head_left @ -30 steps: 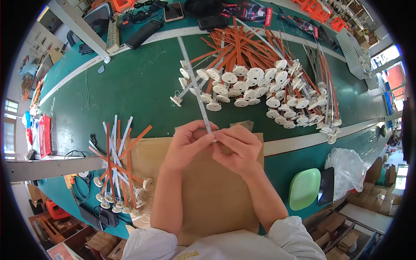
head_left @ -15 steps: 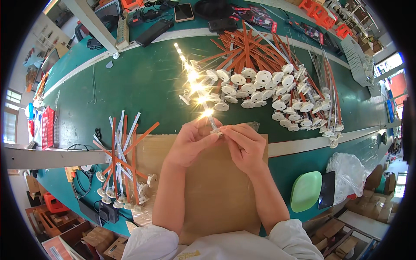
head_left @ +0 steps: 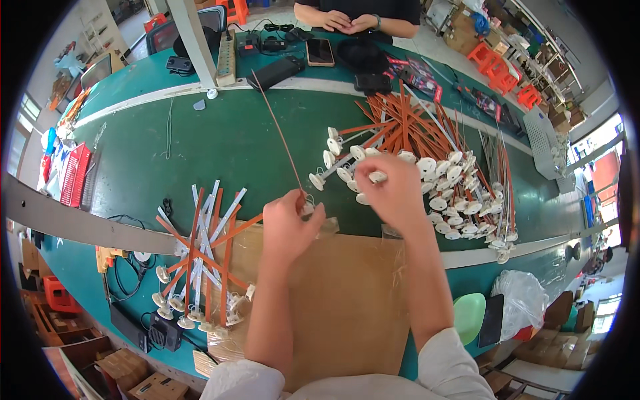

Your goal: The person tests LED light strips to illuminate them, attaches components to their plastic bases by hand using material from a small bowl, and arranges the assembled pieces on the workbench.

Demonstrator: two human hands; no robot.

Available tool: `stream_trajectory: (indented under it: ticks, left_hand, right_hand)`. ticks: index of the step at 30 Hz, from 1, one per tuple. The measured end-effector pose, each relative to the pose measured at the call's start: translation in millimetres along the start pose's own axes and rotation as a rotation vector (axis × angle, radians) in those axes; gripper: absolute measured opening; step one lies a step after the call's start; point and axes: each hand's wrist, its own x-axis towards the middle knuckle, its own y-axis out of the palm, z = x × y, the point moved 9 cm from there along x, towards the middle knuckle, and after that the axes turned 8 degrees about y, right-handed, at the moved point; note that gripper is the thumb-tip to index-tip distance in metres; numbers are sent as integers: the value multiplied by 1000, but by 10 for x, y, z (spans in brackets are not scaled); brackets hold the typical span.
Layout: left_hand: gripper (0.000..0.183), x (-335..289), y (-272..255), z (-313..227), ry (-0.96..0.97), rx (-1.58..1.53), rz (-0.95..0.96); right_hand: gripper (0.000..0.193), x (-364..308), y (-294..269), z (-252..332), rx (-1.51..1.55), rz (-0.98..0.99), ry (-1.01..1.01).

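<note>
fingers of the left hand (head_left: 288, 223) are closed on the lower end of a thin strip (head_left: 279, 133), which stands up and leans away to the left over the green table (head_left: 227, 133), its brown edge showing. a bit of white (head_left: 308, 208) sits at that lower end, by the thumb; too small to tell what it is. half a second ago the strip was glowing brightly and both hands met at its base; now it is dark and the right hand (head_left: 399, 193) has come away to the right. that leaves the left hand alone holding the strip, and the lighting-up looks finished, at least for now. the right fingers are curled nearly into a ring, with a white disc (head_left: 378, 177) showing in the curl; i cannot tell whether they grip it or it lies beyond them. that hand is over the near edge of the big pile (head_left: 403, 123) of brown strips and white discs. a smaller bundle (head_left: 195, 233) lies left of the left hand, partly over the cardboard (head_left: 347, 300). across the table, another person's hands (head_left: 360, 23) have come into view.
</note>
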Motion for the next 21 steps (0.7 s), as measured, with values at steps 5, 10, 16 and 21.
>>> stream_trajectory:
  ticks: [5, 10, 16, 21]
  left_hand:
    - [39, -10, 149, -102, 20, 121, -64]
    - [46, -34, -48, -174, -96, 426, 62]
    - [36, 19, -98, -91, 119, 58, -268]
    - [22, 63, -26, -12, 79, -319, -278]
  right_hand:
    - [24, 601, 358, -256, -428, -95, -12]
    - [26, 662, 577, -235, -545, -119, 65]
    - [17, 758, 765, -320, -731, -12, 119]
    - [13, 569, 647, -161, -681, -96, 31]
